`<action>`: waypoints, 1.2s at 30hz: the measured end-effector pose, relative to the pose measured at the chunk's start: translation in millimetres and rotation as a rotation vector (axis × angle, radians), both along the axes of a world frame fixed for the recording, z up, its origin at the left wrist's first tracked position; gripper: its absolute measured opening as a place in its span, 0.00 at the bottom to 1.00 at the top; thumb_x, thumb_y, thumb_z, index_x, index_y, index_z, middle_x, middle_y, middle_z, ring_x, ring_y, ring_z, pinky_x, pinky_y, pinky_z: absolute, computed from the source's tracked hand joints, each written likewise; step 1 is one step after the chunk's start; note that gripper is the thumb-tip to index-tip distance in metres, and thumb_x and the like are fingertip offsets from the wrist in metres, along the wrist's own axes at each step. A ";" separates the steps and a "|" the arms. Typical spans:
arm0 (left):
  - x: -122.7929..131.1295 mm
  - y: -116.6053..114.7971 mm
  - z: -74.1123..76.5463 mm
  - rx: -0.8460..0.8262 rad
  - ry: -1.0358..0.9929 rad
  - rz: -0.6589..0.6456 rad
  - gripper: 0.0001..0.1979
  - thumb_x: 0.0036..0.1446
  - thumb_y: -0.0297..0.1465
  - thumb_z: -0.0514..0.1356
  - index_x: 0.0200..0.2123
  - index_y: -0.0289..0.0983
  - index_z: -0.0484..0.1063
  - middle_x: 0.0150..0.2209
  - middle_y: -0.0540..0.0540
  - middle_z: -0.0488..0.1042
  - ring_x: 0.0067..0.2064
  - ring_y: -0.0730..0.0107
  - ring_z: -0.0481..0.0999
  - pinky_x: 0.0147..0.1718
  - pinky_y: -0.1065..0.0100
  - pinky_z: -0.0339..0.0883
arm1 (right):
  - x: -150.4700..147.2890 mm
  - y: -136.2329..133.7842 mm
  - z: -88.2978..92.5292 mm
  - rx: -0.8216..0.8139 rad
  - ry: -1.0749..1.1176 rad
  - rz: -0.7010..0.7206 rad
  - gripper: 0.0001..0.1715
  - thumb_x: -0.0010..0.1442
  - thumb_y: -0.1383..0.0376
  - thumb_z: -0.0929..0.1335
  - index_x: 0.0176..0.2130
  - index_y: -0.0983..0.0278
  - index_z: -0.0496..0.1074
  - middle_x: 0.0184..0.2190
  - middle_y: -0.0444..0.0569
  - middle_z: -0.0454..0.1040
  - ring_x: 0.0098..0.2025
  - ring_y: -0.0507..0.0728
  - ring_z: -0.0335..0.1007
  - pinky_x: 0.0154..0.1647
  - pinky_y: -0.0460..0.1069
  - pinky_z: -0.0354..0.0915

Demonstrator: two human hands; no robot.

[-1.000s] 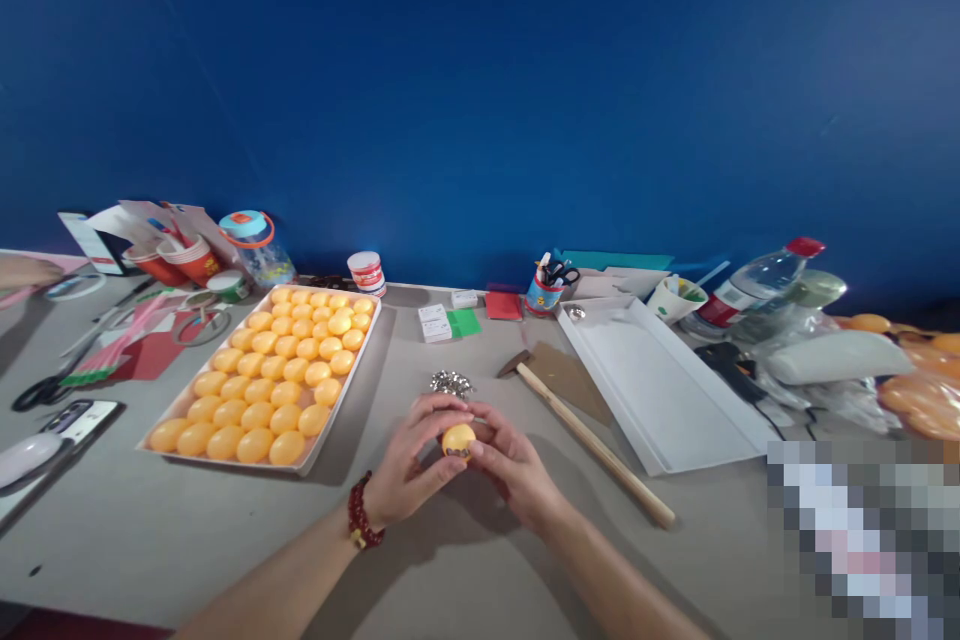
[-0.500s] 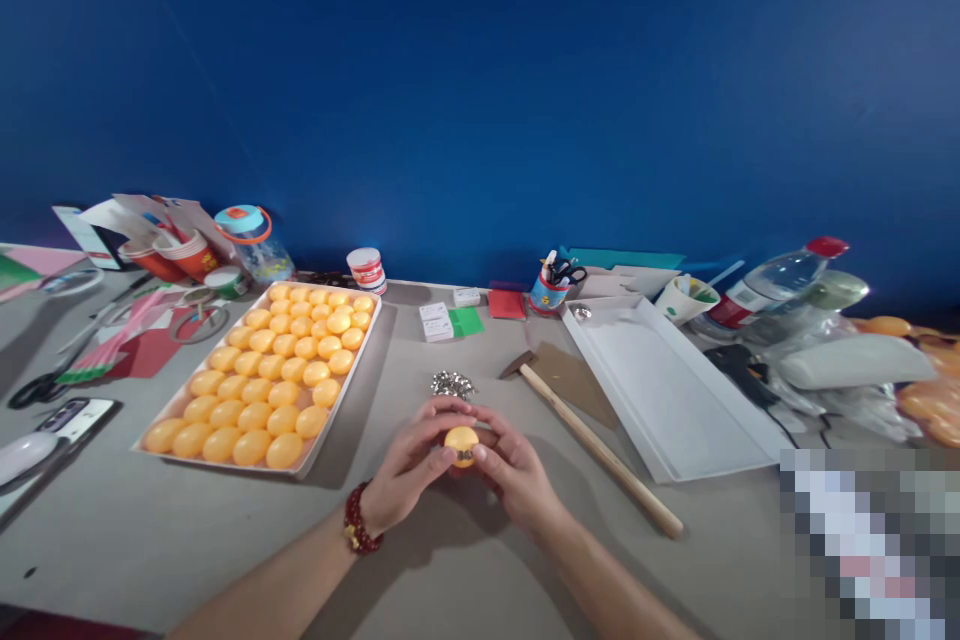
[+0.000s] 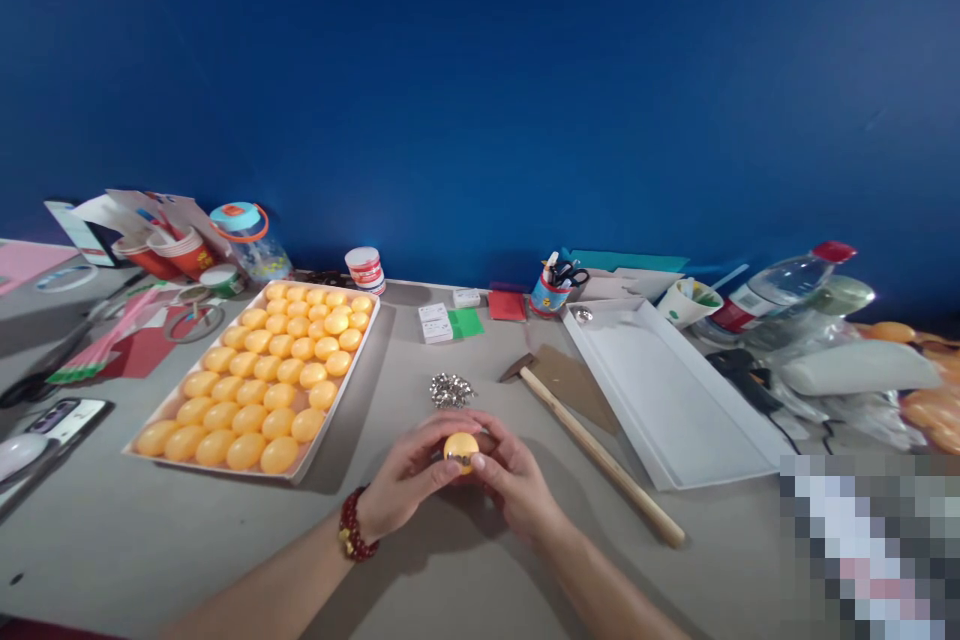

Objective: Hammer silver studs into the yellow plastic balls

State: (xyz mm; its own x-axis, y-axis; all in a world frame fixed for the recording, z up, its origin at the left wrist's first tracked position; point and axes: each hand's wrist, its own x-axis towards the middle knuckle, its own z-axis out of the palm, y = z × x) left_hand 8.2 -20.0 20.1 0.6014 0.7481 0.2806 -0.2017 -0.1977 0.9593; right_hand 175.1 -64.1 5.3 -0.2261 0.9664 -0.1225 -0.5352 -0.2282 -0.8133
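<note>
Between my two hands is an orange table tennis ball (image 3: pixel 460 444), with a small shiny metal piece (image 3: pixel 463 461) against its near side. My left hand (image 3: pixel 409 476) is closed on the ball from the left, its thumb at the metal piece. From the right, my right hand (image 3: pixel 519 482) grips the same ball, thumb pressed near the metal. Fingers behind the ball are partly hidden. Just beyond my hands lies a pile of small silver metal pieces (image 3: pixel 451 389). To the left, a shallow white box (image 3: pixel 316 444) holds rows of orange balls.
A wooden-handled hammer (image 3: pixel 600 453) lies on brown card to the right, beside a white tray (image 3: pixel 675 400) with a silver piece in its far corner. Small white boxes (image 3: pixel 435 323), a pen cup (image 3: pixel 550 296) and a plastic bottle (image 3: pixel 776 285) stand farther back.
The ball stays between both hands, and the metal piece now sits slightly lower and more to the left on it. The view has shifted slightly.
</note>
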 end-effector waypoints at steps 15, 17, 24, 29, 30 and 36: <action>-2.9 -1.3 -4.0 -0.223 -0.035 -0.050 0.15 0.60 0.34 0.60 0.49 0.37 0.73 0.50 0.38 0.74 0.56 0.52 0.69 0.55 0.53 0.62 | 2.1 2.0 -0.1 0.033 -0.032 0.024 0.30 0.53 0.58 0.75 0.54 0.58 0.68 0.52 0.52 0.72 0.52 0.62 0.70 0.48 0.55 0.69; -3.1 -1.0 -1.6 -0.266 -0.050 -0.091 0.15 0.60 0.34 0.60 0.49 0.37 0.73 0.51 0.38 0.73 0.54 0.53 0.70 0.53 0.54 0.65 | 1.7 1.9 3.0 0.052 -0.031 0.028 0.30 0.53 0.58 0.75 0.53 0.58 0.68 0.52 0.52 0.72 0.53 0.62 0.69 0.50 0.56 0.69; -1.2 -3.0 -5.1 -0.268 -0.095 -0.082 0.17 0.57 0.34 0.62 0.50 0.37 0.72 0.50 0.37 0.73 0.53 0.52 0.71 0.52 0.54 0.66 | -0.8 0.3 1.8 0.088 -0.053 -0.010 0.29 0.54 0.60 0.74 0.54 0.59 0.68 0.52 0.52 0.72 0.52 0.60 0.69 0.51 0.54 0.67; -0.5 -3.7 -6.0 -0.281 -0.048 -0.042 0.13 0.58 0.32 0.62 0.47 0.38 0.73 0.48 0.39 0.74 0.52 0.55 0.72 0.51 0.56 0.67 | 0.7 1.3 -2.2 0.080 -0.038 0.012 0.31 0.54 0.59 0.75 0.55 0.59 0.66 0.52 0.52 0.71 0.52 0.60 0.69 0.51 0.54 0.66; -0.2 -3.9 -5.3 -0.284 -0.045 -0.041 0.13 0.58 0.32 0.62 0.47 0.38 0.74 0.49 0.39 0.74 0.52 0.55 0.72 0.51 0.56 0.67 | 0.8 1.6 -2.0 0.084 -0.031 0.017 0.31 0.53 0.59 0.75 0.55 0.59 0.66 0.53 0.52 0.71 0.52 0.60 0.69 0.51 0.55 0.66; 2.1 -4.2 -6.6 -0.300 -0.059 -0.036 0.13 0.58 0.32 0.62 0.47 0.38 0.74 0.49 0.39 0.74 0.51 0.56 0.73 0.49 0.59 0.69 | -0.4 2.8 1.0 0.101 -0.105 0.024 0.29 0.55 0.57 0.73 0.54 0.59 0.66 0.51 0.51 0.72 0.50 0.59 0.70 0.50 0.54 0.68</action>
